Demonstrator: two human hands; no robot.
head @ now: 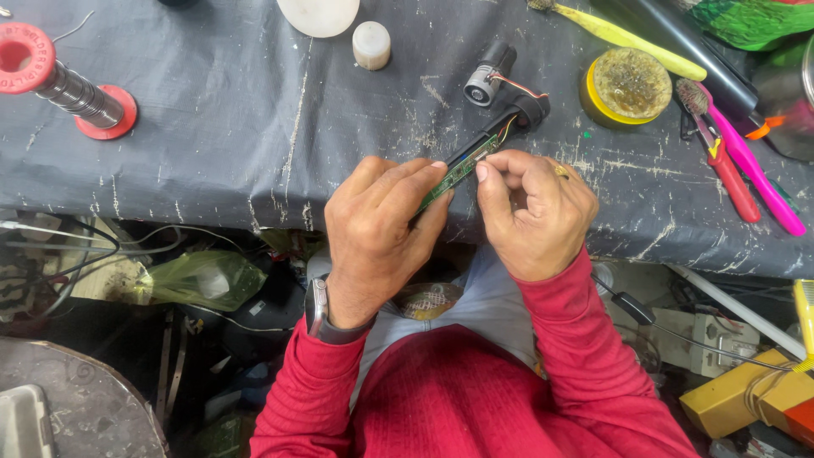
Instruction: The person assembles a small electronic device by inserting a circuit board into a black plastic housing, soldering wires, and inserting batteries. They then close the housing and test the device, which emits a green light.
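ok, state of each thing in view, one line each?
left hand: gripping the green circuit board
right hand: pinching the board's upper end
green circuit board: bare, held tilted, wired to small motor
small motor: lying on its side on the table
red pliers: lying flat, untouched
yellow tin: lid off

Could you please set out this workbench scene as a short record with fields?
Surface: scratched dark grey sheet over the table
Left hand: grips the narrow green circuit board from the near end
Right hand: fingers pinch the same board
Attached: thin coloured wires run to a small black cylindrical motor
Right of hands: round yellow tin, red-handled pliers, pink toothbrush
Far left: red-ended metal spool
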